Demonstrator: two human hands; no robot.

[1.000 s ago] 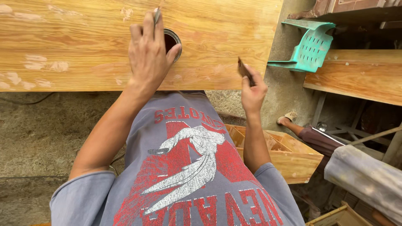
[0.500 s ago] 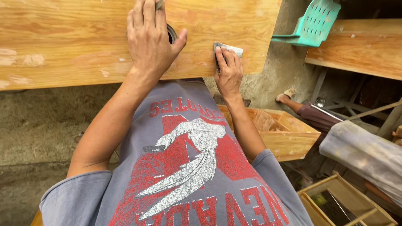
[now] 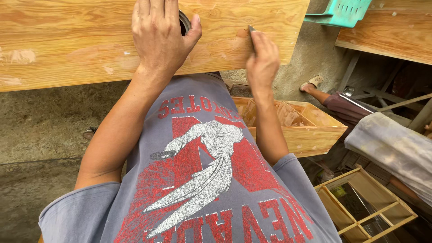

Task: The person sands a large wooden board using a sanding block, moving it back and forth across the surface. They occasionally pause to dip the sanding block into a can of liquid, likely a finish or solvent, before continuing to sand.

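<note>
A long varnished wooden board (image 3: 67, 45) with pale filler patches spans the top of the view. My left hand (image 3: 159, 33) lies flat on it, fingers together, covering most of a round dark hole (image 3: 183, 21). To the right, my right hand (image 3: 263, 60) pinches a small folded piece of sandpaper (image 3: 252, 33) and holds it against the board near its lower right part. I am looking down my own grey printed shirt.
A wooden box with compartments (image 3: 310, 130) sits on the ground at right, a wooden frame (image 3: 364, 204) at lower right. Another varnished board (image 3: 387, 36) and a teal plastic chair (image 3: 342, 11) are upper right. Another person's leg (image 3: 333, 101) and cloth-covered knee show at right.
My right hand first came onto the board with the sandpaper pressed flat, then slid up and right, the paper now on edge. My left hand moved over the hole.
</note>
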